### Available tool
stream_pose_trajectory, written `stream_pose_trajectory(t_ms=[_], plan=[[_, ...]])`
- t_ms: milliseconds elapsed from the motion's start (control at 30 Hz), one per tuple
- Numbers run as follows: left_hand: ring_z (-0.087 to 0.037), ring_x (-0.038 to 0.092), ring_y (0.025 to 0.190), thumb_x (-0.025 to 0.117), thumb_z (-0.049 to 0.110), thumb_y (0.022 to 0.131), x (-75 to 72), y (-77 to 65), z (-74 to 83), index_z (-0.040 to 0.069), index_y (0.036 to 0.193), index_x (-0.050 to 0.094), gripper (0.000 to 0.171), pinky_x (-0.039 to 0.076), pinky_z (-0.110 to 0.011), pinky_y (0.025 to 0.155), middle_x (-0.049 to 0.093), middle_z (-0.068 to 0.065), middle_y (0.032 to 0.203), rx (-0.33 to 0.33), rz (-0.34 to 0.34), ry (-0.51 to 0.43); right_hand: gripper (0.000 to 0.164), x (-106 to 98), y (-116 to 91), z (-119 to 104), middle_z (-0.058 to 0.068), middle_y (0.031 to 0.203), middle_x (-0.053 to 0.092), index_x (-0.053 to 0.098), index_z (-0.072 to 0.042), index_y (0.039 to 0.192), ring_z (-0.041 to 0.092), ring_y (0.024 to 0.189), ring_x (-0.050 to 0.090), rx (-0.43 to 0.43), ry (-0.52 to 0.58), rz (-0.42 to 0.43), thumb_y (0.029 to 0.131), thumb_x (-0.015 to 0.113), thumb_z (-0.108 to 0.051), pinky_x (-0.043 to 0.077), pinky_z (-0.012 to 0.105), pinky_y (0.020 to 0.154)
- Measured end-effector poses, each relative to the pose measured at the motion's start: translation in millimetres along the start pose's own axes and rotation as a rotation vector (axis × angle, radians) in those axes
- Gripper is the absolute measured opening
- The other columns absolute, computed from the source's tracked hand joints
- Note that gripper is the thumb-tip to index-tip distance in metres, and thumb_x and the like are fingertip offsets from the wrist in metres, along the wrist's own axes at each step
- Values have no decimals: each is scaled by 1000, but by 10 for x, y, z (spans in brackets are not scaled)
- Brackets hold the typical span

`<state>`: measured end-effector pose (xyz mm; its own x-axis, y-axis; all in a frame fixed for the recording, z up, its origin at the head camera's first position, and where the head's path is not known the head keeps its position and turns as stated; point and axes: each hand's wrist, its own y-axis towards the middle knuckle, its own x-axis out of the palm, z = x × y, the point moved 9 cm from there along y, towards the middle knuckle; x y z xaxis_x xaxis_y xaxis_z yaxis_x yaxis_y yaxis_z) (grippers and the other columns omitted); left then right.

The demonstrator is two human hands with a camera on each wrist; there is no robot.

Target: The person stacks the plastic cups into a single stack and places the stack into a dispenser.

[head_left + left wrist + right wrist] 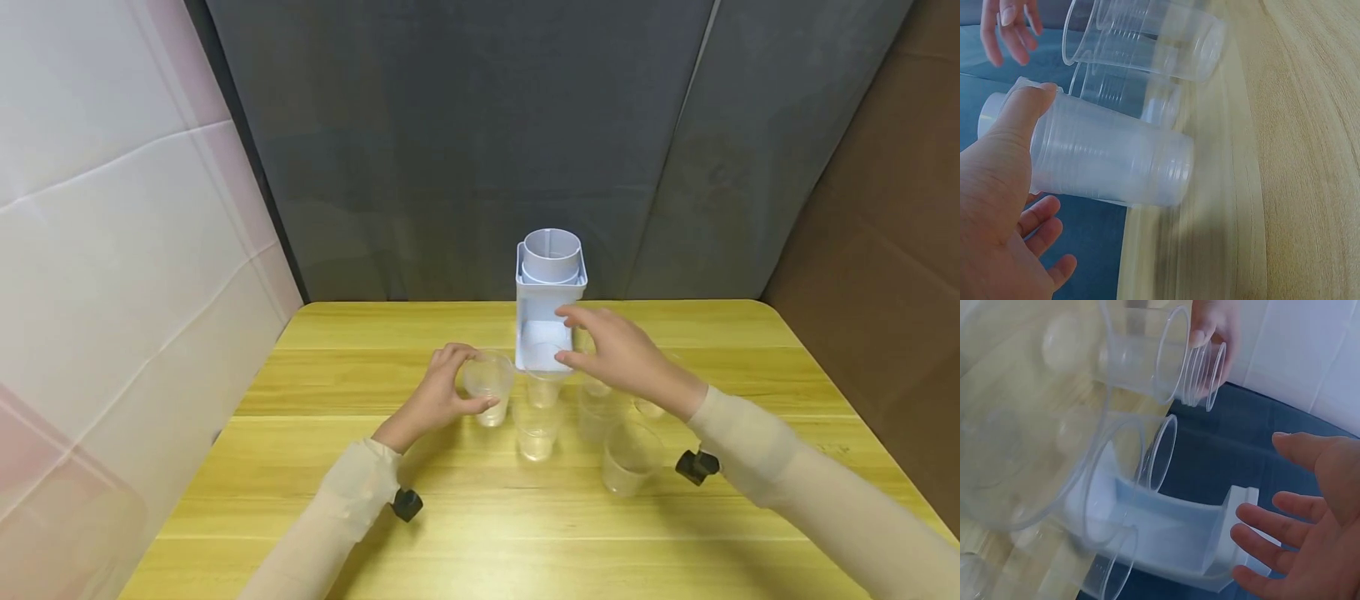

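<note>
My left hand [446, 387] holds a small stack of clear plastic cups [1110, 150] near the rims, thumb on one side and fingers on the other. Several nested rims show at that hand in the right wrist view. The stack stands upright, its base at the wooden table. My right hand [626, 350] is held above other clear cups, fingers spread and apart from the thumb, with nothing between them. Behind it is a white plastic cup holder [529, 302] with a round tube at its top. The right wrist view shows this holder [1160, 534] beyond the fingers.
Several more clear cups stand on the table [465, 508], among them a middle cup [537, 437] and a front right cup [632, 462]. A dark grey cloth [450, 150] hangs behind the table, with a pale cloth at left and a brown one at right.
</note>
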<state>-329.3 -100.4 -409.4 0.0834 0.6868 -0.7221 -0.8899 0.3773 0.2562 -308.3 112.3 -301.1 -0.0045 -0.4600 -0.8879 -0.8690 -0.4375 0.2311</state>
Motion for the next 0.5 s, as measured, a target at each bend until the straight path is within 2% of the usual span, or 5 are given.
stream_pose_trajectory(t_ms=[200, 500], plan=[[-32, 37, 132, 85, 33, 76, -24, -12, -12, 9, 129, 54, 66, 42, -56, 106, 48, -12, 139, -2, 2, -5, 61, -34, -68, 106, 14, 133, 64, 49, -11, 142, 35, 123, 59, 14, 15, 6, 89, 72, -33, 45, 55, 103], [-32, 37, 133, 85, 36, 76, -22, -37, -46, 10, 129, 54, 67, 43, -56, 106, 48, -11, 140, -16, -2, -2, 62, -42, -159, 328, 14, 134, 63, 48, -13, 144, 36, 123, 58, 56, 0, 20, 91, 70, -35, 46, 58, 100]])
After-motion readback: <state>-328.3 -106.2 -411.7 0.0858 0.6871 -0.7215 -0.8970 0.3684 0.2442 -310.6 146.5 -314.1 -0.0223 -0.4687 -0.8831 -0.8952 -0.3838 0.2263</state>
